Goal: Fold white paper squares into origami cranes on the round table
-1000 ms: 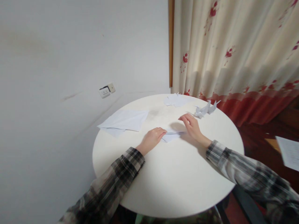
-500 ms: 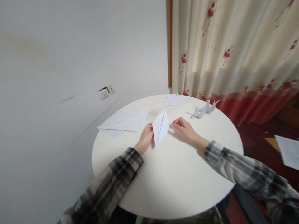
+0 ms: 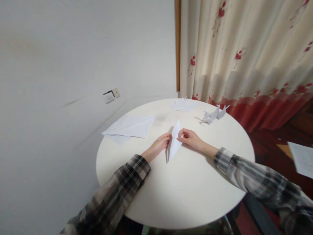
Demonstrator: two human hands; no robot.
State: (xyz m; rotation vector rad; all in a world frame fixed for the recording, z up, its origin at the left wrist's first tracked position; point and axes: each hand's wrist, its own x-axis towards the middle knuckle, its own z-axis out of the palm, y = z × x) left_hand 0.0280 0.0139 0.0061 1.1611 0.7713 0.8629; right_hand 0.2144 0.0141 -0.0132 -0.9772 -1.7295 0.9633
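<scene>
A folded white paper (image 3: 174, 143), kite-shaped, stands on edge over the middle of the round white table (image 3: 183, 195). My left hand (image 3: 160, 146) grips its left side with the fingers curled against it. My right hand (image 3: 189, 137) pinches its right edge between thumb and fingers. Both hands hold the paper a little above the tabletop, one point aimed down toward me.
A stack of flat white sheets (image 3: 129, 128) lies at the table's left rim. Crumpled or folded paper (image 3: 182, 105) rests at the far edge, with folded paper figures (image 3: 215, 115) to its right. A flowered curtain (image 3: 244, 58) hangs behind; a wall socket (image 3: 111, 95) sits left.
The paper went from lying flat under both hands to standing upright. My right hand has come in and pinched its right edge; the paper has shifted slightly right and lower.
</scene>
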